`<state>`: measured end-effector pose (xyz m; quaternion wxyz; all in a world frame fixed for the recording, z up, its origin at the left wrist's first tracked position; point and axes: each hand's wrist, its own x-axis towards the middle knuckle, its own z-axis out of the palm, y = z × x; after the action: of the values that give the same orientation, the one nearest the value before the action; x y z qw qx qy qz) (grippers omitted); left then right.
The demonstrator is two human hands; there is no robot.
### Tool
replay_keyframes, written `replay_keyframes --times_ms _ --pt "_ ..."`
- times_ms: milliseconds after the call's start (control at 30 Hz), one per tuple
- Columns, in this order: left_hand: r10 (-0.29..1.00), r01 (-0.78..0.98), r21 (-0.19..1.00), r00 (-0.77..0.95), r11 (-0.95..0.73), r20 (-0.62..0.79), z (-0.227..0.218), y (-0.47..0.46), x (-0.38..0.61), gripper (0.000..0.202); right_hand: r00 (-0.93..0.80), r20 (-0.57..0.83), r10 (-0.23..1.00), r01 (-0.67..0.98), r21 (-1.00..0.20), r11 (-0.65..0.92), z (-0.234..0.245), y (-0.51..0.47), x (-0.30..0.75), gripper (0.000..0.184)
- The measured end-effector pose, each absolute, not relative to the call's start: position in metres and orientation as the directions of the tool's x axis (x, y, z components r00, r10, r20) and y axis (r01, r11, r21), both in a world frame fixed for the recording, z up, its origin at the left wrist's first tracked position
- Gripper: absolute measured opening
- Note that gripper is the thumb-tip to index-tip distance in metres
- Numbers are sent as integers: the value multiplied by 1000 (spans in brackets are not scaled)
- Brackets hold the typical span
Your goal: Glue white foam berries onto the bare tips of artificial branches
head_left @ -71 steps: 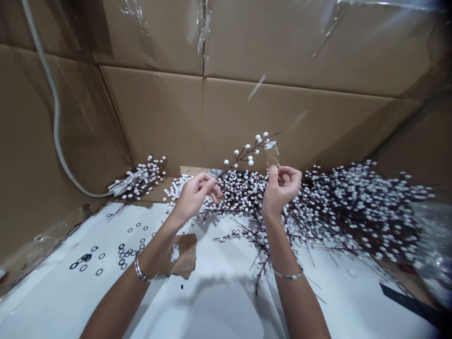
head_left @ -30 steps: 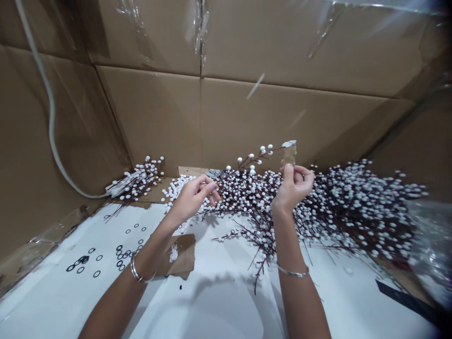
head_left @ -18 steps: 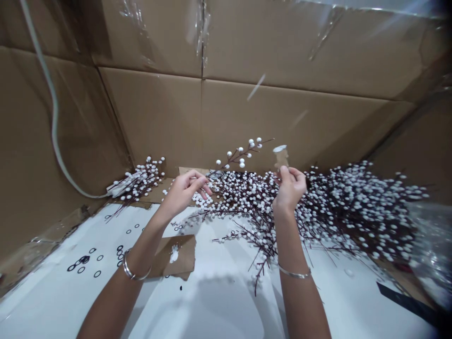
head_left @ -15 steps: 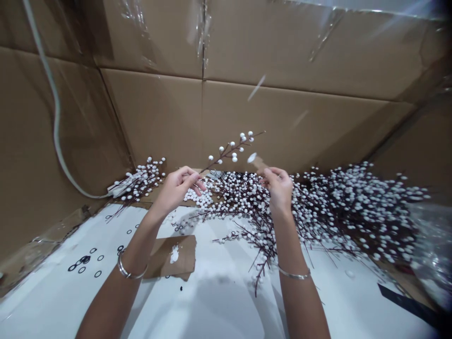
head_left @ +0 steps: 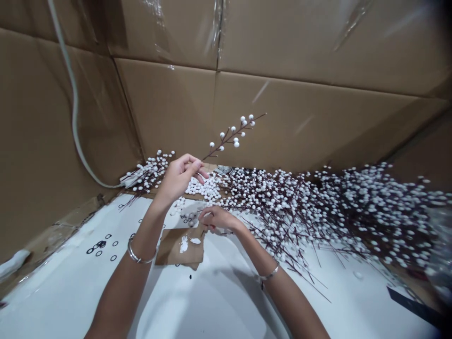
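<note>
My left hand [head_left: 181,176] pinches the lower end of a brown stem with white berries [head_left: 235,136], which slants up to the right against the cardboard wall. Lower down, my right hand [head_left: 217,219] is closed on a small cardboard strip [head_left: 198,232] whose tip carries white paste. That tip is over a flat cardboard piece [head_left: 169,252] that bears a smear of white paste [head_left: 183,244]. Just behind my hands lies a heap of loose white berries [head_left: 208,188]. The strip blends with the cardboard beneath it, so I cannot tell whether they touch.
Berry branches [head_left: 310,207] are piled along the back and right. A smaller bunch [head_left: 150,169] lies at the back left, near a white cable [head_left: 75,108]. Black rings [head_left: 100,245] lie on the white surface [head_left: 63,287]. Cardboard walls [head_left: 169,103] enclose the back and left.
My right hand has moved down and left with the cardboard strip, from near the berry stem to the flat cardboard piece. My left hand still holds the stem. The camera view has shifted slightly.
</note>
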<state>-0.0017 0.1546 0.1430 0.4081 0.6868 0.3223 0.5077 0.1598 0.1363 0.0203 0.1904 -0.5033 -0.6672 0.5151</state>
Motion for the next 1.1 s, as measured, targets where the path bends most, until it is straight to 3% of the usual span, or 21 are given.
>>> replay_keyframes --times_ms 167,333,400,467,533,600,800,900,1000,1067,1100 --pt "863 24 898 288 -440 415 139 157 4 17 -362 -262 895 593 -805 4 22 128 157 15" --pt "874 -68 943 358 -327 329 132 159 11 19 -188 -22 982 650 -752 108 48 124 170 23" --pt "865 -121 961 417 -250 278 130 158 15 20 -143 137 980 514 -836 192 62 124 175 26" --pt "838 -175 971 494 -166 232 128 155 20 22 -59 278 959 213 -935 284 77 122 178 29" --pt "799 -237 969 568 -72 198 124 154 25 22 26 305 952 -108 -946 306 89 119 180 29" --pt "762 -304 952 623 30 174 119 154 30 21 77 272 959 -313 -907 283 97 116 180 28" --pt "686 -386 891 717 238 128 111 151 41 16 100 252 962 -508 -818 268 99 116 180 27" --pt "656 -284 948 744 144 123 114 150 41 21 158 242 957 -527 -799 289 98 118 183 23" --pt "689 -17 972 702 -235 179 112 163 31 31 221 278 935 -477 -805 352 101 119 188 22" --pt "756 276 838 616 -471 222 101 180 19 28 252 323 912 -423 -811 404 104 118 191 21" --pt "794 454 729 574 -512 200 93 190 13 24 259 340 904 -404 -812 421 105 118 192 20"
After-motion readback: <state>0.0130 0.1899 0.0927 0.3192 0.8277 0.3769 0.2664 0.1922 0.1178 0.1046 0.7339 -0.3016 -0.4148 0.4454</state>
